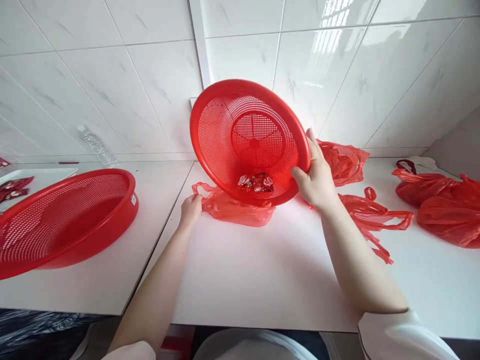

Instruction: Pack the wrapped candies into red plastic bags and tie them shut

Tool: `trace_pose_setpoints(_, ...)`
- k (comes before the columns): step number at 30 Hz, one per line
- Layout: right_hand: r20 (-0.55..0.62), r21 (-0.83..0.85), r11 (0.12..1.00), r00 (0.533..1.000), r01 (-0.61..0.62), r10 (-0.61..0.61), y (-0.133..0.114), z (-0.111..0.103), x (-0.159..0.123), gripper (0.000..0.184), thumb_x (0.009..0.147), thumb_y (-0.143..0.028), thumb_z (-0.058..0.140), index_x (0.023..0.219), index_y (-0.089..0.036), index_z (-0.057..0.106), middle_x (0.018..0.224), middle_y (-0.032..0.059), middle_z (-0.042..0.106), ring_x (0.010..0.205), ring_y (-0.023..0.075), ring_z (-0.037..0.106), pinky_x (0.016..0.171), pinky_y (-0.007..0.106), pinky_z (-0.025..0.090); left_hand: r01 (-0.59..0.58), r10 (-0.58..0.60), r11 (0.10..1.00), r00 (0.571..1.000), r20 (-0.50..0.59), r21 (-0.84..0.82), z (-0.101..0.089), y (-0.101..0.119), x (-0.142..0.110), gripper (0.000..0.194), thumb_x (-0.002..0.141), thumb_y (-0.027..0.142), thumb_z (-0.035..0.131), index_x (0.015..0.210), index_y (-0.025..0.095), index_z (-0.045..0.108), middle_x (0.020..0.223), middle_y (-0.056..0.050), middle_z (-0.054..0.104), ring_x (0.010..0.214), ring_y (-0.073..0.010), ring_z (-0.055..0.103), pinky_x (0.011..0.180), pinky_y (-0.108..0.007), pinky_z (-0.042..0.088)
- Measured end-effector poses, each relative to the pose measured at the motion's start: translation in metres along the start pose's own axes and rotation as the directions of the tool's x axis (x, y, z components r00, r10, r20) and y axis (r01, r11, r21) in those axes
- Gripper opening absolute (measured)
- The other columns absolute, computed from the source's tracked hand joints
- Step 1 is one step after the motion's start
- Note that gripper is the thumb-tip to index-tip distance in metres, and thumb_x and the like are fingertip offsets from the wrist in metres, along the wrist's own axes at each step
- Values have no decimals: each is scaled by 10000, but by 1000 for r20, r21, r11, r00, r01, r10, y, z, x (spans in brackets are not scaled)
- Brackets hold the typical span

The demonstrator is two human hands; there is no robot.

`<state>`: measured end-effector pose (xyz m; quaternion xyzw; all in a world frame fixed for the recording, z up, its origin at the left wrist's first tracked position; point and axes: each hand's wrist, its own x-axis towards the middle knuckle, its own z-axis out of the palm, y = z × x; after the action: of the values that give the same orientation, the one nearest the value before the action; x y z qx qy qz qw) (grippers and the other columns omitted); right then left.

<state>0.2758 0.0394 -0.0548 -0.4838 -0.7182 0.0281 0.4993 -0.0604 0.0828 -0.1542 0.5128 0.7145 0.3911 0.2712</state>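
Note:
A round red plastic basket [215, 127] with perforated walls is tilted so that its mouth faces me. My right hand [315, 177] grips its rim on the right side, thumb inside. Several small wrapped pieces [257, 183], dark red and shiny, lie together at the low side of the basket. Below the rim a thin red plastic bag [240, 214] rests on the table, partly hidden by the basket. My left hand [191, 210] pinches the bag's left edge near a handle loop.
Another red basket [108, 220] stands on the left table, beside a white tray [45, 173] with wrapped pieces. A clear bottle [98, 147] leans at the tiled wall. On the right lie loose red bags [371, 212] and bulging red bags [450, 205].

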Motion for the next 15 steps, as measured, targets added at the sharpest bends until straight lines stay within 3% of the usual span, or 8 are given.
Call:
trace_pose_setpoints(3, 23, -34, 997, 998, 64, -63, -6, 3, -3, 784, 827, -175, 480, 1553, -336, 232, 1666, 3, 112, 1516, 326, 149, 1159, 569, 315, 55, -50, 988, 998, 46, -141, 3, -4, 3, 282, 764, 375, 495, 861, 168, 660, 825, -82, 722, 718, -213, 692, 620, -302, 543)
trace_pose_setpoints(9, 62, -63, 983, 984, 170, -166, -17, 2, -7, 816, 842, -147, 471, 1570, -367, 177, 1669, -48, 49, 1504, 329, 183, 1170, 547, 320, 96, -84, 964, 995, 57, -248, 3, -7, 5, 273, 706, 386, 555, 841, 168, 649, 793, -82, 714, 724, -229, 688, 619, -317, 550)
trace_pose_setpoints(15, 9, -10, 963, 963, 268, -268, -10, -3, -5, 811, 841, -186, 490, 1562, -394, 182, 1660, -60, 116, 1512, 342, 149, 1162, 590, 306, 118, -104, 955, 992, 68, -272, 3, -8, 7, 274, 694, 397, 567, 837, 175, 638, 819, -85, 715, 748, -237, 690, 610, -332, 560)
